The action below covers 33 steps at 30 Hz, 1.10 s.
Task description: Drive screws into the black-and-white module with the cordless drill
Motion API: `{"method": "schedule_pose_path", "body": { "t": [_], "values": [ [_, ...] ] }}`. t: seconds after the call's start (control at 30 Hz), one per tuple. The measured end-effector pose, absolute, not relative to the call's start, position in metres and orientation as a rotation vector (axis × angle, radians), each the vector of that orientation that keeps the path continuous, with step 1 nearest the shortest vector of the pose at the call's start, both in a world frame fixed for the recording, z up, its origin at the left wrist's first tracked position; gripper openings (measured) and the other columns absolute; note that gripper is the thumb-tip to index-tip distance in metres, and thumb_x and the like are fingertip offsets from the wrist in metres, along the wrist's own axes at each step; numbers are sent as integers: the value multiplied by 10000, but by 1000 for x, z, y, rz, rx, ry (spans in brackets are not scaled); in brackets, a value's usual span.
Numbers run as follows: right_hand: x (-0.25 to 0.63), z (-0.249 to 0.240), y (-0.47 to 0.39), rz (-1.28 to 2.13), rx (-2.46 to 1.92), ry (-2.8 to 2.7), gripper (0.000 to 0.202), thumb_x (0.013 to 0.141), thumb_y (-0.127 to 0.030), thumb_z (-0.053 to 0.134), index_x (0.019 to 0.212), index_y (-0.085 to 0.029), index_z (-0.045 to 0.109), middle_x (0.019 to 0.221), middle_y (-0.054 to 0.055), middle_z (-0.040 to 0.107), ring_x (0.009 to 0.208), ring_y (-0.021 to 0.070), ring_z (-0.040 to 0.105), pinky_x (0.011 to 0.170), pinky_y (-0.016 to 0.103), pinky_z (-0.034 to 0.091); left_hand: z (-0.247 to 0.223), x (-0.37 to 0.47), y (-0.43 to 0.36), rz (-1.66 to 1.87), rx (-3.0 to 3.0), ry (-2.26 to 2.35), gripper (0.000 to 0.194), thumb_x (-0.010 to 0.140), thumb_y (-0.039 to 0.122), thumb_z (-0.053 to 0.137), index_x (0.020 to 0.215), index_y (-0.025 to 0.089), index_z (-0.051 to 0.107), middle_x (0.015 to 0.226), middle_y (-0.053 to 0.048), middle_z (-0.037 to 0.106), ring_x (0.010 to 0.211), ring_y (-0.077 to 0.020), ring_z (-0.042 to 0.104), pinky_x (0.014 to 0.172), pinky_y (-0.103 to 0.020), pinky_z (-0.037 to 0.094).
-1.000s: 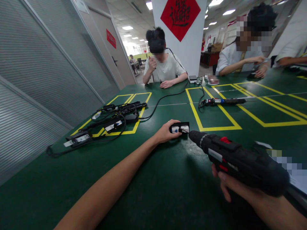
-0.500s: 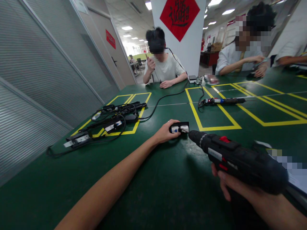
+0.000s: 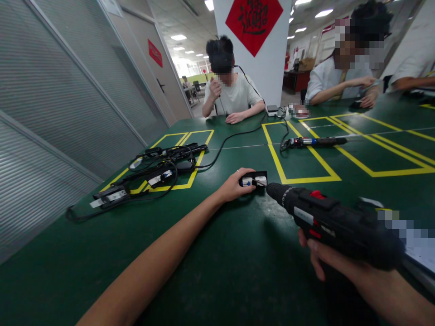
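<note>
My left hand point(image 3: 237, 186) is closed around the left end of a small black box-shaped part with a white label point(image 3: 261, 181), holding it against the green table. In my right hand point(image 3: 340, 267) is a black cordless drill point(image 3: 326, 222) with red switches, its grip wrapped by my fingers. The drill's chuck points left at the part, and a thin bit reaches onto the labelled face. Whether the bit tip sits in a screw is too small to tell.
Black adapters with cables point(image 3: 163, 170) lie on the table's left, within yellow tape outlines. A pen-like tool with a cord point(image 3: 316, 142) lies at right centre. Papers point(image 3: 419, 244) are at the right edge. Two people point(image 3: 234, 97) work across the table, with another's arm farther right.
The whole view has shifted very slightly. Both hands, the drill and the black part keep nearly the same positions.
</note>
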State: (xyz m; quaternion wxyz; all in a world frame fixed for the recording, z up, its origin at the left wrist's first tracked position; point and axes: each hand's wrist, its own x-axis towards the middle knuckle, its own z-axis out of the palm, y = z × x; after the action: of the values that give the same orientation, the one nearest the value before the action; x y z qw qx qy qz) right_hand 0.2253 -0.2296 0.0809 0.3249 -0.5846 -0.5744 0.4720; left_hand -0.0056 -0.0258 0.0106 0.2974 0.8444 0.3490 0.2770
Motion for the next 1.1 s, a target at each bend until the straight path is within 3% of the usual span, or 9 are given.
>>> {"method": "schedule_pose_path", "body": {
  "t": [0.13, 0.4, 0.57, 0.67, 0.9, 1.1],
  "values": [
    [232, 76, -232, 1274, -1527, -1488, 269, 849, -478, 513, 805, -238, 627, 631, 2, 665, 702, 209, 649, 770, 337, 477, 9, -6, -25, 739, 2248, 914, 530, 745, 325, 622, 1242, 202, 482, 1225, -84, 529, 1109, -220, 520, 984, -384, 405],
    [232, 75, -231, 1329, -1513, -1475, 289, 839, -509, 524, 754, -252, 628, 632, -10, 631, 716, 208, 614, 795, 350, 432, 8, -6, -25, 743, 2253, 908, 529, 746, 319, 623, 1243, 212, 479, 1221, -79, 524, 1110, -219, 517, 991, -393, 403],
    [232, 77, -234, 1314, -1538, -1500, 369, 845, -521, 508, 652, -243, 655, 781, 19, 660, 838, 229, 597, 862, 380, 369, 8, -6, -26, 745, 2268, 904, 532, 747, 308, 616, 1251, 215, 475, 1225, -84, 520, 1116, -223, 513, 995, -404, 398],
    [233, 76, -234, 1286, -1512, -1507, 427, 845, -524, 506, 548, -235, 606, 765, 20, 658, 806, 215, 596, 840, 363, 385, 7, -5, -25, 752, 2276, 906, 530, 746, 303, 611, 1250, 213, 476, 1228, -87, 520, 1114, -225, 513, 996, -412, 395],
    [237, 68, -232, 1326, -1487, -1511, 337, 856, -505, 512, 699, -239, 648, 683, 9, 634, 740, 208, 605, 817, 384, 410, 6, -5, -24, 752, 2265, 911, 528, 736, 311, 621, 1235, 206, 483, 1197, -82, 529, 1091, -223, 519, 972, -397, 412],
    [235, 74, -232, 1273, -1554, -1497, 391, 839, -501, 521, 563, -235, 594, 709, 57, 700, 786, 242, 650, 780, 375, 466, 5, -4, -25, 762, 2251, 933, 532, 737, 325, 612, 1237, 197, 480, 1177, -87, 535, 1050, -217, 534, 935, -382, 432]
  ]
}}
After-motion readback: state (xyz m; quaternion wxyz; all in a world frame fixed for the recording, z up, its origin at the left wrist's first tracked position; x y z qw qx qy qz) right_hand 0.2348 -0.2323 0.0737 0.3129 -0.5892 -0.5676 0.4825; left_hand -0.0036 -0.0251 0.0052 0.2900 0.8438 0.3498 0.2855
